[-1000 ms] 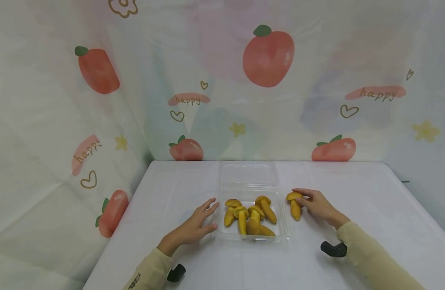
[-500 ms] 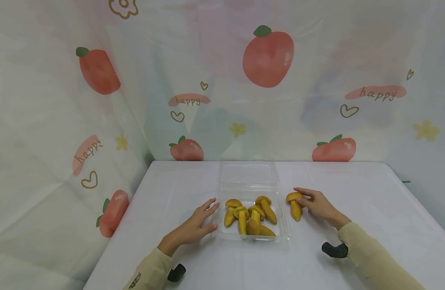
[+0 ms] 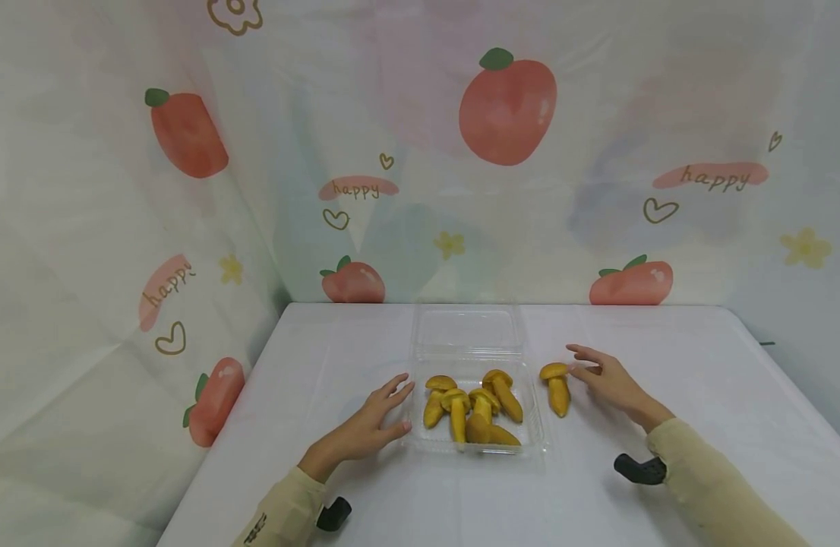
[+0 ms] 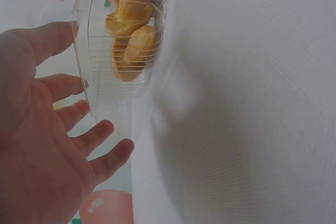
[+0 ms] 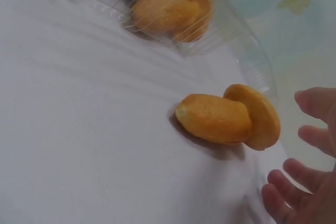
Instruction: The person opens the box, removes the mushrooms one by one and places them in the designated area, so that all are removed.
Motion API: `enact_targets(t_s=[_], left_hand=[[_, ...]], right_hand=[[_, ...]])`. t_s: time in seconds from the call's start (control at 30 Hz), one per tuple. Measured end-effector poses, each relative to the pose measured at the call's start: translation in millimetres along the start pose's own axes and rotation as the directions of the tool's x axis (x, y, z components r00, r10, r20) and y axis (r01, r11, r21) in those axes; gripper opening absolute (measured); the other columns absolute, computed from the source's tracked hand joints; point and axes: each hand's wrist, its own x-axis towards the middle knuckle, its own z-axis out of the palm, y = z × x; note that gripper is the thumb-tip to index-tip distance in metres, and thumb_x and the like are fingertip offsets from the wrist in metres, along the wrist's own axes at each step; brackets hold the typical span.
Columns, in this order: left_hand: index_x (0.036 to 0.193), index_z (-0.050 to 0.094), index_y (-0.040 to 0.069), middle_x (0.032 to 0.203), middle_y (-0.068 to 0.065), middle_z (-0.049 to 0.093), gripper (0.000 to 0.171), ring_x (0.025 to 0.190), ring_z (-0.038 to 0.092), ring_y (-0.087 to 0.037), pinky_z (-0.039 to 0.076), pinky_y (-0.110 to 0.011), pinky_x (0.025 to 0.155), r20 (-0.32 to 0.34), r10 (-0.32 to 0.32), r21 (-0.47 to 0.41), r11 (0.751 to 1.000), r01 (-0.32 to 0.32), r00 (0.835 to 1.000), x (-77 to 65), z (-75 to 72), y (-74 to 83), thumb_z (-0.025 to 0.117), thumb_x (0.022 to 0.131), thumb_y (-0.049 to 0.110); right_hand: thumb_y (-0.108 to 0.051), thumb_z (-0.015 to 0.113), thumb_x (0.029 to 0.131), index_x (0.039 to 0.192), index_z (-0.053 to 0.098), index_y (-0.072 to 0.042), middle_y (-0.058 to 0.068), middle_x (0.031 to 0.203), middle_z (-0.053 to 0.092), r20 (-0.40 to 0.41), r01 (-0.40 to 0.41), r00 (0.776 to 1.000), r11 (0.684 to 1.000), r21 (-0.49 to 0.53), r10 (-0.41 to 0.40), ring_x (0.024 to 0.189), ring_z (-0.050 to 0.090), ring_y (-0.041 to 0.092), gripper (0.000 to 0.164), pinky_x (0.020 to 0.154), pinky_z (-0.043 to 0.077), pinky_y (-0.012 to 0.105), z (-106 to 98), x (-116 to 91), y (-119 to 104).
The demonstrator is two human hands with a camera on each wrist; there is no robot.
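Note:
A clear plastic clamshell box (image 3: 536,429) lies with its lid folded back, and several yellow-brown mushrooms (image 3: 457,414) sit inside it. My left hand (image 3: 365,425) has its fingers spread along the box's left side; in the left wrist view its thumb and fingertips are right at the rim (image 4: 84,77). One more mushroom (image 3: 559,391) lies on the table just right of the box, cap away from me. My right hand (image 3: 611,387) is beside that mushroom's cap, its fingers relaxed and holding nothing. The right wrist view shows a gap between the fingers (image 5: 310,100) and the loose mushroom (image 5: 215,119).
The box's lid (image 3: 468,331) lies flat toward the back of the white-covered table (image 3: 338,342). Behind and to the left hangs a cloth backdrop (image 3: 406,251) printed with fruit. A black wrist mount (image 3: 640,469) sticks out under the right sleeve, another mount (image 3: 334,514) under the left.
My right hand has let go of the loose mushroom and drawn back slightly to the right, its fingers straightening. The mushroom stays where it lay. My left hand and the box keep their places.

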Motion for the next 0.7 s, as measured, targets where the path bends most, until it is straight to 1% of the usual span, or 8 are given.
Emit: enact_targets(t_s=[0.1, 0.2, 0.37, 0.5, 0.7], left_hand=[[0.16, 0.028, 0.01, 0.171, -0.011, 0.013, 0.067, 0.155, 0.018, -0.042, 0.026, -0.068, 0.119, 0.001, 0.003, -0.002, 1.0, -0.003, 1.0, -0.1, 0.0, -0.2, 0.057, 0.103, 0.027], [0.16, 0.028, 0.01, 0.171, -0.011, 0.013, 0.067, 0.155, 0.018, -0.042, 0.026, -0.068, 0.119, 0.0, 0.006, -0.008, 1.0, -0.006, 1.0, -0.2, -0.5, -0.4, 0.058, 0.103, 0.027], [0.16, 0.029, 0.008, 0.171, -0.012, 0.014, 0.066, 0.155, 0.019, -0.042, 0.025, -0.068, 0.119, -0.009, 0.025, -0.011, 1.0, -0.025, 1.0, -0.6, 0.3, -2.4, 0.058, 0.103, 0.026], [0.16, 0.029, 0.008, 0.171, -0.011, 0.014, 0.066, 0.155, 0.019, -0.042, 0.025, -0.067, 0.12, -0.01, 0.028, -0.01, 1.0, -0.028, 1.0, -0.1, 0.3, -4.1, 0.058, 0.103, 0.026], [0.16, 0.029, 0.009, 0.171, -0.011, 0.014, 0.066, 0.155, 0.019, -0.042, 0.026, -0.068, 0.119, -0.007, 0.021, -0.01, 1.0, -0.021, 1.0, 1.4, 0.9, -4.9, 0.058, 0.103, 0.026]], right_hand=[[-0.031, 0.052, 0.106, 0.155, 0.035, 0.0, 0.036, 0.152, 0.038, -0.019, 0.006, 1.0, 1.0, -0.01, -0.006, 0.128, 0.051, 0.053, 0.06, 0.102, 0.051, 0.059, -2, -1, -5], [-0.031, 0.052, 0.106, 0.155, 0.034, 0.0, 0.036, 0.153, 0.037, -0.035, 0.015, 0.999, 1.0, -0.016, -0.015, 0.131, 0.046, 0.053, 0.061, 0.105, 0.045, 0.066, -4, -2, -11], [-0.035, 0.053, 0.105, 0.157, 0.032, -0.003, 0.035, 0.154, 0.036, -0.043, 0.024, 0.999, 1.0, -0.001, -0.024, 0.134, 0.041, 0.053, 0.064, 0.106, 0.042, 0.069, -6, -6, -23], [-0.034, 0.055, 0.105, 0.157, 0.033, -0.005, 0.033, 0.154, 0.038, -0.048, 0.047, 0.998, 0.999, 0.007, -0.046, 0.135, 0.041, 0.052, 0.064, 0.105, 0.043, 0.069, -4, -9, -35], [-0.025, 0.057, 0.104, 0.155, 0.036, -0.002, 0.034, 0.15, 0.043, -0.067, 0.141, 0.988, 0.99, 0.002, -0.141, 0.132, 0.044, 0.052, 0.059, 0.105, 0.043, 0.07, 4, -15, -50]])
